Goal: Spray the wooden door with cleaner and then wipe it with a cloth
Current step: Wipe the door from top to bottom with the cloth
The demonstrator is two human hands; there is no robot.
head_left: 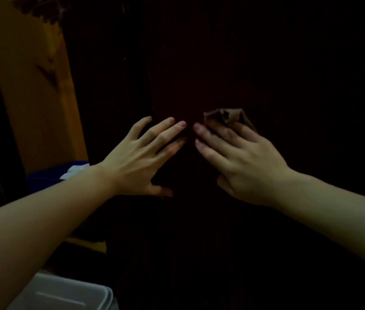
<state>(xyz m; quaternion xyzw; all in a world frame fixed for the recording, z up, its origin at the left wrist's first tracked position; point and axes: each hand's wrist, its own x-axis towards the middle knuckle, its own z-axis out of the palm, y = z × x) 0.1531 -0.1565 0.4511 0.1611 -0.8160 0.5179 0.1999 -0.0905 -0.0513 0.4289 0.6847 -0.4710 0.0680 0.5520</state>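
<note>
The dark wooden door [233, 63] fills most of the dim view in front of me. My left hand [141, 157] lies flat against it with straight, spread fingers, its little finger near the door's left edge. My right hand [242, 159] presses a brownish cloth [226, 116] flat on the door; the cloth's crumpled edge sticks out above the fingertips and the rest is hidden under the hand. The fingertips of both hands almost meet. No spray bottle is in view.
A yellow-orange wall [36, 86] stands to the left of the door. A blue bin [49, 175] with something white in it sits low against that wall. A pale grey plastic box lid [65, 294] lies at the bottom left.
</note>
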